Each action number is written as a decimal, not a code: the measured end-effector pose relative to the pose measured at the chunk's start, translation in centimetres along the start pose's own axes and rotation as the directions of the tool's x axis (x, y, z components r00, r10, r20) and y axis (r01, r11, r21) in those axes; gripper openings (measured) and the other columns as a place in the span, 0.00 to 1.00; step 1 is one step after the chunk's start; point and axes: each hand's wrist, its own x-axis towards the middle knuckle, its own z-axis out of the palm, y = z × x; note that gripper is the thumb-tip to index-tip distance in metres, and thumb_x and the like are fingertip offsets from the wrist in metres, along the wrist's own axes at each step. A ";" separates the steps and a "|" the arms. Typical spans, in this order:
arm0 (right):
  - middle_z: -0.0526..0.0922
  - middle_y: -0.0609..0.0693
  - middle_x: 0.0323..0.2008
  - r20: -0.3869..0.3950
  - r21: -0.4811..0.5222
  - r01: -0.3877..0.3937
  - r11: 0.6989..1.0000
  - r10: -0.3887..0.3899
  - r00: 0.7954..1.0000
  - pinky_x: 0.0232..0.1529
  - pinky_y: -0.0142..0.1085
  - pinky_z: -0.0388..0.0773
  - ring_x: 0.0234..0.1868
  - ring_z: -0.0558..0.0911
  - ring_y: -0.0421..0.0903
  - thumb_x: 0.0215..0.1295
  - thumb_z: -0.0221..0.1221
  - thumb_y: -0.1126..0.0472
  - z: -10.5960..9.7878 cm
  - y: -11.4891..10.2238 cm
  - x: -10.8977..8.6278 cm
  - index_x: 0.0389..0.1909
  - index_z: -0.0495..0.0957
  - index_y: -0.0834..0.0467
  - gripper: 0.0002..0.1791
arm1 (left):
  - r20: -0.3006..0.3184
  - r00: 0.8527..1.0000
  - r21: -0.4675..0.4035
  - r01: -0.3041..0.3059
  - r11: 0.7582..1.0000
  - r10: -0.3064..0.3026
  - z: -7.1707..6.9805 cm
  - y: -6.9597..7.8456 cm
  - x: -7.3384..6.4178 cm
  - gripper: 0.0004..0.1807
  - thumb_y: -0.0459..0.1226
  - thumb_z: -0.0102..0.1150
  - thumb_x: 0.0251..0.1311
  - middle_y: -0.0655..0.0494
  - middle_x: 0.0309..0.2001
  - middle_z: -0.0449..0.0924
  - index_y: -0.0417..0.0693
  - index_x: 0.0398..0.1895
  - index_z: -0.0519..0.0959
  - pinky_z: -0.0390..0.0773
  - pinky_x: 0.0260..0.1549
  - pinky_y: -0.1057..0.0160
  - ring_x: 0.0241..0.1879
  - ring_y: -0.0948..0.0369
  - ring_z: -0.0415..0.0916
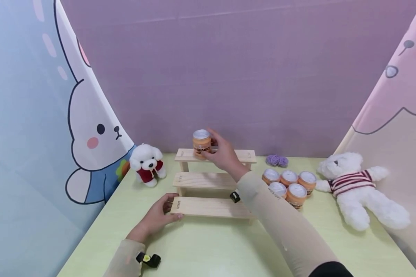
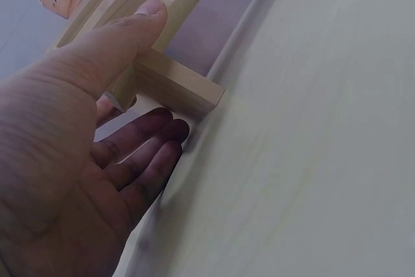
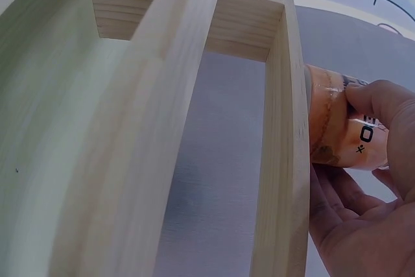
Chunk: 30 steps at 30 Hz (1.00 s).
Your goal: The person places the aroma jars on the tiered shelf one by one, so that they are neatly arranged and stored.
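My right hand (image 1: 225, 156) holds an orange can (image 1: 202, 144) with a silver lid, thumb on its near side. The can is upright at the top step of a three-step wooden rack (image 1: 208, 206), left of its middle. In the right wrist view, the can's base (image 3: 318, 115) meets or nearly meets the step; I cannot tell which. At the rack's lower left end, my left hand (image 1: 157, 217) grips the bottom step, with the thumb (image 2: 150, 21) on the wood and the other fingers (image 2: 149, 167) loosely bent beside the leg.
Several more orange cans (image 1: 296, 194) stand grouped right of the rack. A white plush dog (image 1: 147, 163) in red sits to the left, a white teddy bear (image 1: 353, 188) lies at the right. Purple yarn (image 1: 277, 161) is by the back wall (image 1: 228, 77).
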 end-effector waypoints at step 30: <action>0.78 0.53 0.64 0.017 0.108 -0.025 0.994 0.023 1.000 0.58 0.51 0.81 0.65 0.77 0.57 0.65 0.73 0.63 -0.9 0.3 -0.9 0.82 0.57 0.38 0.51 | -0.016 0.999 0.003 0.036 0.999 -0.036 0.0 0.2 0.1 0.40 0.45 0.81 0.55 0.54 0.56 0.79 0.57 0.70 0.71 0.74 0.59 0.49 0.53 0.55 0.77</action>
